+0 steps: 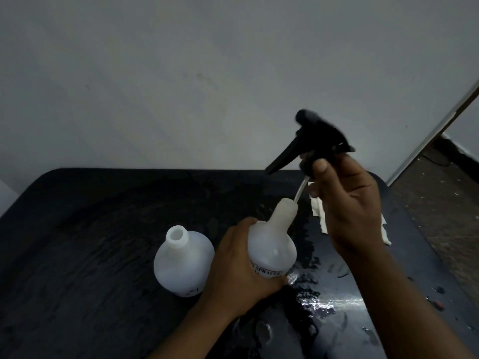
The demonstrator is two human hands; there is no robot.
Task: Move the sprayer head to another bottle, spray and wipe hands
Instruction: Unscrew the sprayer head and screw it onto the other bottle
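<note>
— Where is the sprayer head now?

— My right hand (350,203) is closed around the collar of the black plastic trigger sprayer head (318,141) and holds it up above the counter (90,229). Its thin clear dip tube (300,189) slants down to the left, and the lower end is inside the neck of the white, pear-shaped plastic bottle (272,244). My left hand (238,268) is wrapped around the belly of this bottle, which is tilted toward the right hand.

— And the other bottle?

— The second white plastic bottle (181,260) stands upright with an open neck, just left of my left hand. So the head must travel to the left, over my left hand, and the tube must come vertical to enter this narrow mouth. I think the tube must first come fully out.

— What about the surfaces?

— The counter is dark, smooth and wet, with shiny puddles near me. A crumpled white paper tissue (321,216) lies behind my right hand, for wiping later.
</note>
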